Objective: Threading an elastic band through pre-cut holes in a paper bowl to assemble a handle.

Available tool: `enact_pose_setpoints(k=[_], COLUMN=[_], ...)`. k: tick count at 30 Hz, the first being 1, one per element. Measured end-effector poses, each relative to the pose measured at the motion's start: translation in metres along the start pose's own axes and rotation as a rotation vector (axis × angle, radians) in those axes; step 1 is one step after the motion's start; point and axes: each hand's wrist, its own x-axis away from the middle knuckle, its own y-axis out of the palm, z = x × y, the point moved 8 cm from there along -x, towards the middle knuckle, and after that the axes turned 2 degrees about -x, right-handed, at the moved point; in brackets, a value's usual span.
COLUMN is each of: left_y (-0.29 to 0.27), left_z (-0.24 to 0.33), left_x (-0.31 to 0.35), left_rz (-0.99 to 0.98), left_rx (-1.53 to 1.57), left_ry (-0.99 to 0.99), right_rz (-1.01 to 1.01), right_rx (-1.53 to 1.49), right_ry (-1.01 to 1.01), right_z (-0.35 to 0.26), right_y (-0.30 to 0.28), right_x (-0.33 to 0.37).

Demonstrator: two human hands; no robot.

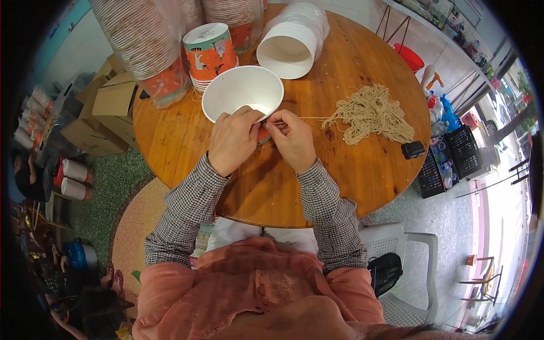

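A large paper bucket (242, 84) with a white inside stands on the round wooden table, its mouth tilted toward me. My left hand (233, 139) grips its near rim, fingers over the edge and thumb outside. Close beside it, my right hand (292, 139) pinches a thin beige string (310, 118) against the bucket's near right side. That string runs right to a loose, tangled heap of string (371, 115). Just a bit of the bucket's orange outer wall shows between my hands. My fingertips partly hide where string and rim meet.
Behind the bucket are an upside-down orange and green paper bucket (208, 48), a bagged tall stack of buckets (136, 48) and white nested buckets (292, 48) lying sideways. A small black object (412, 149) lies near the table's right edge. A grey plastic chair (422, 243) stands below right.
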Motion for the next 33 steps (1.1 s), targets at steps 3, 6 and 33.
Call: enact_pose_setpoints(k=[3, 6, 33], left_y=[-0.004, -0.005, -0.012], left_z=[0.001, -0.001, 0.0], left_x=[0.002, 0.004, 0.003], left_rz=[0.06, 0.029, 0.142], left_rx=[-0.024, -0.046, 0.414], left_ry=[0.023, 0.015, 0.054], right_rz=[0.172, 0.351, 0.038], right_rx=[0.266, 0.239, 0.375], right_ry=[-0.19, -0.201, -0.388], right_z=[-0.018, -0.034, -0.047], right_y=[-0.023, -0.042, -0.003], right_x=[-0.001, 0.001, 0.003])
